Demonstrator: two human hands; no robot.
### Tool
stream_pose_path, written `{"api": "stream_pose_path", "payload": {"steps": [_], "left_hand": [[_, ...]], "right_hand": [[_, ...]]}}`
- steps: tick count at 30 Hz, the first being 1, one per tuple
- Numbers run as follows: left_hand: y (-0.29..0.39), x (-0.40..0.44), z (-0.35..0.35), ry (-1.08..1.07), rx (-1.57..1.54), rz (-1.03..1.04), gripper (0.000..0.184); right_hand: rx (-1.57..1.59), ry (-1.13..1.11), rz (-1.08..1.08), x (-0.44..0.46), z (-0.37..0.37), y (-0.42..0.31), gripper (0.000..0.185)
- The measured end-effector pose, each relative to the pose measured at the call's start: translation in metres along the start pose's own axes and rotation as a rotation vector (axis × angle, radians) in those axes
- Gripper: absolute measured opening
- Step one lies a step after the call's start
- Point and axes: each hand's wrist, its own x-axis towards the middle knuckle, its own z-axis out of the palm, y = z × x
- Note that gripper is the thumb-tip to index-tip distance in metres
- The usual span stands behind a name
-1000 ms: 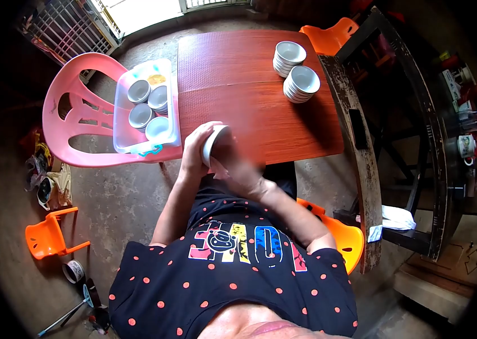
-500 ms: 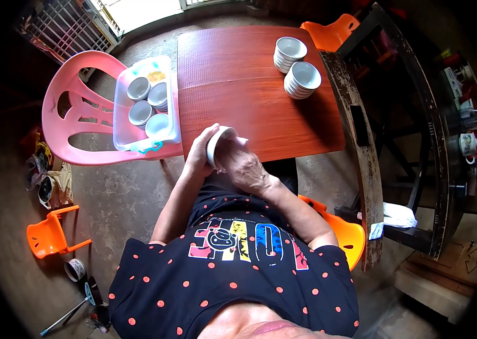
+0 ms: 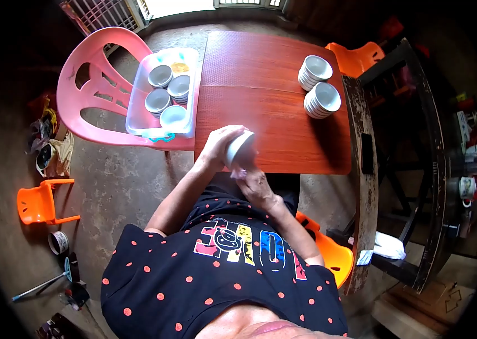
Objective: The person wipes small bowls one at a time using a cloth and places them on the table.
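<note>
Held bowl (image 3: 238, 149), partly hidden

Left hand (image 3: 220, 146) grips white bowl (image 3: 237, 149); right hand (image 3: 260, 187) holds pink cloth (image 3: 239, 173) at it, near edge of red table (image 3: 261, 113). Two bowl stacks (image 3: 323, 101) far right; clear bin (image 3: 190, 121) of bowls (image 3: 172, 118) left, on pink chair (image 3: 72, 85).

1 held bowl (image 3: 238, 149), 2 tbl stks (image 3: 320, 101), 4 chrs (image 3: 69, 96)

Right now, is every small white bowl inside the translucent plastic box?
No, two stacks stand on the reddish wooden table and the left hand holds another bowl.
</note>
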Motion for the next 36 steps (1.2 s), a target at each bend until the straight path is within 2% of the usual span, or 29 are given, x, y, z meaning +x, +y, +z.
{"api": "stream_pose_path", "payload": {"steps": [2,3,4,5,6,7,8,10,11,12,13,15,16,17,18,19,20,22,23,24,26,27,28,30,31,34,35,36], "left_hand": [[0.007,-0.009,0.013,0.044,-0.038,0.043,0.032],[0.0,-0.01,0.017,0.109,-0.007,0.121,0.032],[0.0,-0.016,0.024,0.116,0.182,0.372,0.033],[-0.005,-0.014,0.027,0.168,0.377,0.596,0.033],[-0.011,-0.011,0.03,0.218,0.571,0.823,0.034],[-0.014,-0.01,0.03,0.192,0.561,0.831,0.034],[-0.006,-0.014,0.039,0.145,0.284,0.606,0.035],[0.018,-0.016,0.042,0.1,-0.097,0.156,0.035],[0.02,-0.007,0.034,0.031,-0.277,-0.032,0.035],[0.023,-0.005,0.029,-0.008,-0.423,-0.262,0.033],[0.018,-0.005,0.028,0.025,-0.39,-0.254,0.033],[0.008,-0.007,0.027,0.066,-0.381,-0.226,0.032],[0.002,-0.011,0.029,0.087,-0.186,0.017,0.031],[-0.002,-0.017,0.034,0.131,0.076,0.235,0.031],[-0.005,-0.022,0.038,0.173,0.341,0.445,0.032],[-0.001,-0.026,0.036,0.089,0.607,0.768,0.037],[-0.006,-0.021,0.03,0.04,0.555,0.72,0.044],[-0.005,-0.014,0.023,-0.011,0.713,0.72,0.052],[0.005,-0.019,0.028,-0.02,0.55,0.535,0.062],[-0.01,-0.012,0.026,-0.016,0.151,0.334,0.073],[0.006,-0.01,0.008,-0.303,-0.227,-0.31,0.077],[0.006,-0.014,0.015,-0.201,-0.251,-0.315,0.077],[0.01,-0.016,0.014,-0.241,-0.136,-0.231,0.076],[0.013,-0.021,0.009,-0.319,0.096,-0.066,0.075],[0.006,-0.021,0.009,-0.28,0.087,0.043,0.079],[0.01,-0.02,0.005,-0.422,0.709,0.446,0.087],[0.009,-0.017,0.003,-0.455,0.723,0.467,0.087],[0.009,-0.018,0.005,-0.372,0.506,0.364,0.083]], "right_hand": [[0.909,-0.249,0.7,0.003,-0.013,-0.014,0.026],[1.16,0.237,0.685,0.013,-0.008,-0.033,0.029],[1.448,0.526,0.845,0.036,-0.02,-0.051,0.03],[1.474,0.509,0.754,0.038,-0.027,-0.043,0.029],[1.496,0.491,0.661,0.037,-0.032,-0.037,0.028],[1.407,0.419,0.498,0.028,-0.019,-0.023,0.027],[0.927,0.501,0.742,0.039,-0.013,-0.041,0.022],[0.08,0.409,0.264,0.019,0.014,-0.033,0.013],[-0.142,0.275,0.106,0.012,0.019,-0.029,0.026],[-0.253,0.396,-0.079,0.013,0.023,-0.019,0.034],[-0.139,0.277,0.046,0.006,0.022,-0.012,0.035],[0.14,0.19,0.226,-0.004,0.02,-0.014,0.023],[0.269,0.164,0.325,-0.009,0.018,-0.016,0.017],[0.214,0.3,0.471,0.001,0.018,-0.027,0.016],[0.604,0.418,0.617,0.012,0.009,-0.035,0.018],[0.987,0.616,0.74,0.023,0.0,-0.042,0.022],[1.123,0.659,0.858,0.033,-0.016,-0.045,0.021],[0.864,0.544,0.667,0.019,-0.011,-0.023,0.02],[0.698,0.501,0.595,0.016,-0.011,-0.024,0.02],[0.517,0.47,0.503,0.015,-0.009,-0.027,0.019],[0.177,0.407,0.25,0.016,-0.009,-0.034,0.017],[-0.045,0.445,-0.016,0.01,0.0,-0.02,0.014],[0.129,0.366,0.103,-0.002,0.005,-0.023,0.015],[0.779,0.367,0.704,0.004,-0.009,-0.046,0.016],[0.802,0.372,0.79,0.01,-0.019,-0.046,0.021],[0.855,0.405,0.644,-0.021,-0.005,0.017,0.023],[0.884,0.417,0.637,-0.024,-0.004,0.024,0.025],[0.913,0.429,0.63,-0.027,-0.003,0.031,0.026]]}}
